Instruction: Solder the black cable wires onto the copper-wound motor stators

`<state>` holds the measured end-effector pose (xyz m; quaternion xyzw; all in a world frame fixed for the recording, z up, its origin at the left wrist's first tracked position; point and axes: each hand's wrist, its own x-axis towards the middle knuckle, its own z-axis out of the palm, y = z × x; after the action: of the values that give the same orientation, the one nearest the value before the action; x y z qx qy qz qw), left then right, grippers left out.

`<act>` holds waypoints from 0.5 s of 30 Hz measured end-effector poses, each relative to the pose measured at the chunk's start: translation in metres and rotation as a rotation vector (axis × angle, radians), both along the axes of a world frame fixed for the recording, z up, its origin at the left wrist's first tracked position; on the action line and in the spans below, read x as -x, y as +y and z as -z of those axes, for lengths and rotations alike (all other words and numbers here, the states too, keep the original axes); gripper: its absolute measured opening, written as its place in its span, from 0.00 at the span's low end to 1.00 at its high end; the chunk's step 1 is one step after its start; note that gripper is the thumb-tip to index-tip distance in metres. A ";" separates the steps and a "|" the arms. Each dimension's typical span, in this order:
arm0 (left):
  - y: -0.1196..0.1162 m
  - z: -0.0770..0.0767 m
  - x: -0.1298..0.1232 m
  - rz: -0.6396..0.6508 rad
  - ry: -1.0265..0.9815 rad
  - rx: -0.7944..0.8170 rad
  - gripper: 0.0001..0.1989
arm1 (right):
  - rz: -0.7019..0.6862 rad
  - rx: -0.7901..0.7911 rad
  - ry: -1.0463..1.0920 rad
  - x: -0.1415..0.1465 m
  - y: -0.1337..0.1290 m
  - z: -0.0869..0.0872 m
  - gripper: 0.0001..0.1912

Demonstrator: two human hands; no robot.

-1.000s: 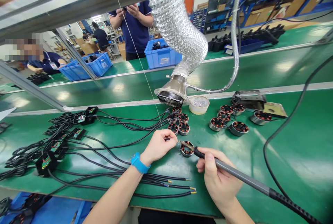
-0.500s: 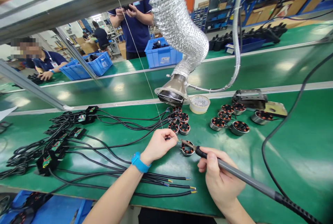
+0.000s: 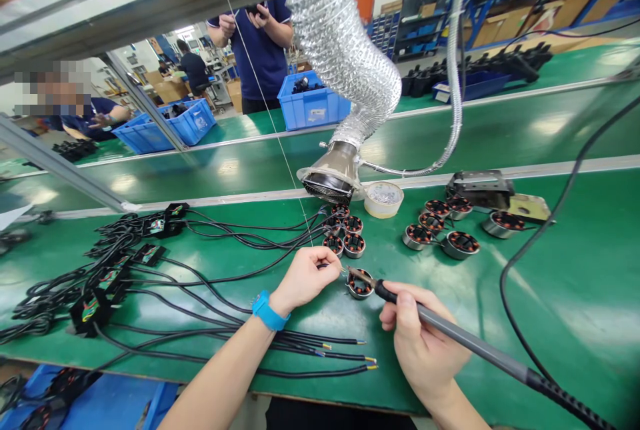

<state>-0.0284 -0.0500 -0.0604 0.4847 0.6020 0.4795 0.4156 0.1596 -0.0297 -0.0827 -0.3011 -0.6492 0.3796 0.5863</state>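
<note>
My left hand [image 3: 311, 275] is closed in a pinch on the end of a black cable, whose thin coloured wires poke out by the fingertips. In my right hand [image 3: 425, 340] is a soldering iron [image 3: 465, 341], gripped like a pen. Its tip lies at the wire ends, over the left rim of a round motor stator [image 3: 361, 285] with copper windings. Whether the tip touches a wire is too small to tell. Below my left wrist, several black cables [image 3: 320, 371] end in stripped coloured wires.
Several stators [image 3: 353, 245] stand behind my left hand, and more stators [image 3: 461, 245] at the right. A fume extractor hood [image 3: 330, 173] hangs over the bench beside a round tub [image 3: 383, 199]. Small black housings [image 3: 90, 310] with cables lie left. Two people work beyond blue bins [image 3: 315, 102].
My hands, the cable and the iron are almost unmoved. Across the bench, the person at the left has raised a hand, and the standing person's hands have moved apart.
</note>
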 end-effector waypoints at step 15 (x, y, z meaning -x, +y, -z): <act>-0.005 0.000 0.002 0.033 0.017 0.004 0.06 | -0.085 -0.231 -0.227 0.019 0.010 -0.012 0.15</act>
<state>-0.0306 -0.0551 -0.0600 0.4977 0.5986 0.4671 0.4193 0.1409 -0.0192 -0.0709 -0.2448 -0.7627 0.2906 0.5233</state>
